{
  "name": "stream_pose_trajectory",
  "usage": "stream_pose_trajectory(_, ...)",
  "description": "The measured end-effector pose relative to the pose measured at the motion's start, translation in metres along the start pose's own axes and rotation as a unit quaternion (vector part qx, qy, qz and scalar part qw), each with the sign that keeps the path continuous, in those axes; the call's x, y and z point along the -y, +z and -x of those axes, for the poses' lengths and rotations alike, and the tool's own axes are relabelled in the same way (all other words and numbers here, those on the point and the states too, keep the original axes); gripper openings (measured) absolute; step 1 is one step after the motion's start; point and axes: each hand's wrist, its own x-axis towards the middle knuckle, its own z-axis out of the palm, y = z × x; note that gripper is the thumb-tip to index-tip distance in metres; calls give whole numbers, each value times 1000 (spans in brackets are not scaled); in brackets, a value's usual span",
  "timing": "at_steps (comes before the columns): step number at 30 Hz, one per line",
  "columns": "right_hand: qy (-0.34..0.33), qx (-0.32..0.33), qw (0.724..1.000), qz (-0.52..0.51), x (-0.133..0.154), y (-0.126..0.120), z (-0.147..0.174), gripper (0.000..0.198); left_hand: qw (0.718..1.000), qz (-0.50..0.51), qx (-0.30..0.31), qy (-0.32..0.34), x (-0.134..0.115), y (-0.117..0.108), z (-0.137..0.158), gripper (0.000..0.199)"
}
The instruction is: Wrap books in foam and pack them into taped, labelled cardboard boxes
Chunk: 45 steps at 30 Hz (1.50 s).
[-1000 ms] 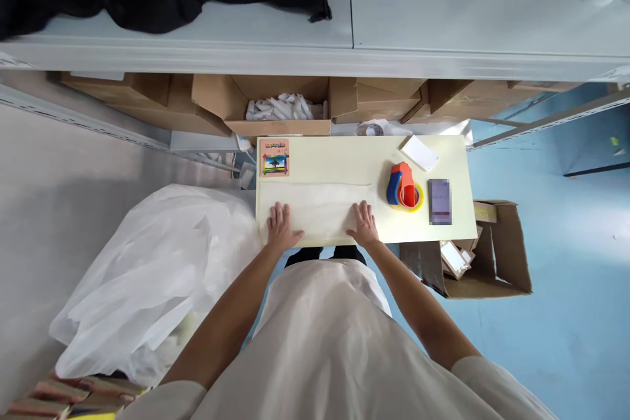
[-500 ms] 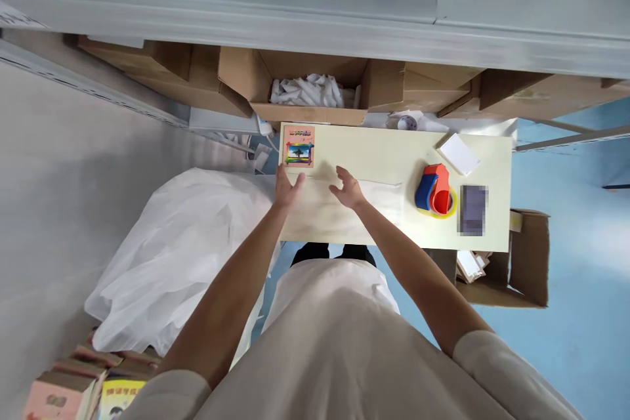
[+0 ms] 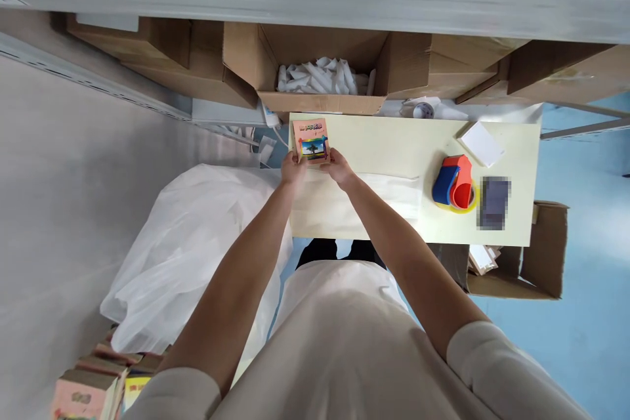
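Note:
A small pink book (image 3: 312, 142) with a tree picture on its cover is at the far left end of the pale table (image 3: 384, 144). My left hand (image 3: 293, 168) grips its near left corner, and my right hand (image 3: 339, 166) holds its near right corner. The book is slightly tilted, and both sets of fingers are partly hidden beneath it. A flat white plastic bag (image 3: 378, 191) lies on the table just nearer to me than the book.
A red and blue tape dispenser (image 3: 453, 184), a white box (image 3: 481, 144) and a pixelated dark object (image 3: 493, 203) lie on the table's right. Behind stands a carton (image 3: 319, 103) of white rolls. A large white plastic sack (image 3: 197, 243) and stacked books (image 3: 88, 394) are at left.
Both hands have closed on the book, which lay flat before and is now slightly turned and tilted. My right hand has come left to it. The whole view has shifted a little.

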Motion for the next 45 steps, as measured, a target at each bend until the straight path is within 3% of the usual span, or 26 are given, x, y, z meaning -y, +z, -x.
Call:
stream_pose_trajectory(5,-38,-66,997,-21,13,-15,25,32,988,146,51,-21,-26,-2,23,33)
stream_pose_trajectory(9,-36,-139,984,-105,13,-47,66,39,967,215,133,-27,-38,15,64,39)
stream_pose_trajectory(14,-26,-166,980,-104,-15,-103,135,46,961,140,236,-42,-21,53,128,34)
stream_pose_trajectory(16,-10,-195,977,-83,-34,-124,161,46,964,98,246,-33,-9,71,152,35)
stream_pose_trajectory(20,31,-236,971,36,-67,-161,193,42,960,37,278,-21,10,105,186,41)
stream_pose_trajectory(25,49,-240,964,104,-87,-191,192,30,958,-34,285,-13,17,136,198,37)
stream_pose_trajectory(29,54,-221,964,137,-96,-203,185,24,959,-92,270,-2,17,146,199,34)
stream_pose_trajectory(33,5,-253,942,218,-96,-207,193,36,957,-165,236,34,10,148,209,46)
stream_pose_trajectory(36,-29,-282,922,265,-93,-207,200,53,925,-275,240,107,4,150,218,56)
stream_pose_trajectory(38,-9,-273,934,229,-91,-208,200,61,890,-345,268,131,0,152,223,59)
stream_pose_trajectory(41,45,-255,949,177,-87,-210,194,71,849,-427,289,116,-6,155,229,63)
stream_pose_trajectory(45,76,-237,952,177,-83,-216,181,69,827,-474,287,93,-12,158,234,66)
